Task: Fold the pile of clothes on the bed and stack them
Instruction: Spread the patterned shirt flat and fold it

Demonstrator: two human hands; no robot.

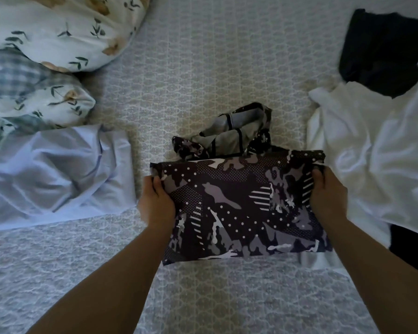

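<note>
Forearms reach up from the near edge of the view onto the bed, whose pale patterned cover runs under everything. Both hands sit well apart, each pinching one side of the camouflage-print garment: the left hand has its fingers curled over the left edge near the upper corner, and the right hand grips the right edge at about the same height. So the folded panel's long axis runs left to right, straight across between the 2 hands, and neither hand looks clearly nearer to it than the other. The panel lies flat on the bed directly ahead of the person, its near hem towards the body.

Just beyond the held edge, a bunched part of the same garment shows its grey lining, not yet tucked in. My guess is that the next fold turns on that part, since it lies straight ahead of both hands, on the far side of the line between them.

Left of the garment sits a folded pale blue shirt, probably the start of the stack. To the right lies loose white clothing, touching the garment's right edge. Farther back are a dark garment on the right and floral pillows on the left.
</note>
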